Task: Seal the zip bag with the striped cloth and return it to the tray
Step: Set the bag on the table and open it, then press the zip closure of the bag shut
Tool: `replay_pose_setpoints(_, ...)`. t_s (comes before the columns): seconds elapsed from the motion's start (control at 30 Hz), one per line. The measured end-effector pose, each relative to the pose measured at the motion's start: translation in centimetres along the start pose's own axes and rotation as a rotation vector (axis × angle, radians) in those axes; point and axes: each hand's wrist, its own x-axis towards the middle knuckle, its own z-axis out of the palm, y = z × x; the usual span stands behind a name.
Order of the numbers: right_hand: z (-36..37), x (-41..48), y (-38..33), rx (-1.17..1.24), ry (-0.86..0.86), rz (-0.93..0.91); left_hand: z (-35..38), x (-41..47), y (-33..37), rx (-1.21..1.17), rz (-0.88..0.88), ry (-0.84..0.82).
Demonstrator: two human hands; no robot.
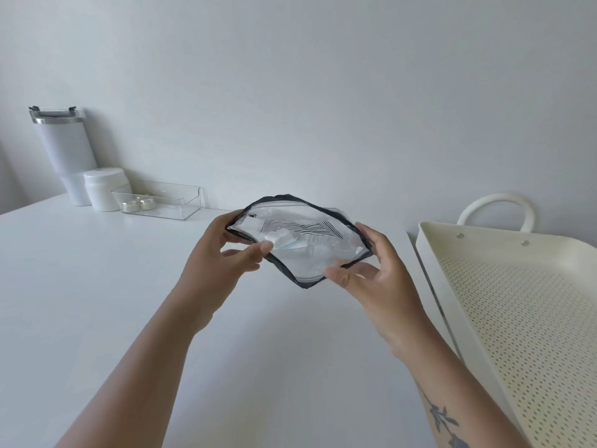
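Observation:
A clear zip bag [310, 253] with a dark border is held in the air above the white table [97, 270], roughly level and tilted. Inside it lies a black-and-white striped cloth [303, 228] with some pale folded items beside it. My left hand [226, 250] pinches the bag's left edge, thumb on top. My right hand [371, 273] grips the bag's right near corner from below and the side. The cream perforated tray [517, 318] with a loop handle stands to the right of my hands. I cannot tell whether the zip is closed.
At the back left stand a white tumbler [64, 150], a white lidded jar [103, 189] and a clear plastic box [161, 200] holding two small tins. A plain wall runs behind the table. A narrow gap separates the table from the tray.

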Motion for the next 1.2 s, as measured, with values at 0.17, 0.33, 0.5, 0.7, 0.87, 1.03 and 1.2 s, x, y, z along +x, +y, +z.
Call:
replay_pose_setpoints(0.17, -0.2, -0.2, 0.5, -0.144, -0.087, -0.043, -1.3, 0.1, -0.2, 0.166, 0.024, -0.045)
replay_pose_setpoints(0.33, -0.1, 0.1, 0.5, -0.353, 0.039, -0.116, -1.6, 0.5, -0.6, 0.287, 0.035, 0.146)
replay_pose_setpoints(0.5, -0.4, 0.1, 0.6, -0.233, 0.143, -0.105, -2.1, 0.6, -0.9, 0.36, 0.111, 0.303)
replay_pose_setpoints(0.7, -0.2, 0.1, 0.6, -0.066, 0.066, -0.024, -1.0, -0.6, 1.1, 0.661, 0.31, 0.271)
replay_pose_setpoints(0.87, 0.0, 0.0, 0.7, -0.072, -0.079, -0.003, 3.2, -1.8, 2.1, 0.902, 0.539, -0.032)
replay_pose_setpoints(1.03, 0.0, 0.1, 1.0, -0.05, -0.113, 0.015, 3.6, -1.7, 0.9, 0.674, 0.395, -0.067)
replay_pose_setpoints(1.2, 0.3, 0.1, 1.2, -0.03, -0.045, 0.023, 2.4, -1.1, 0.3, 0.553, 0.182, -0.167)
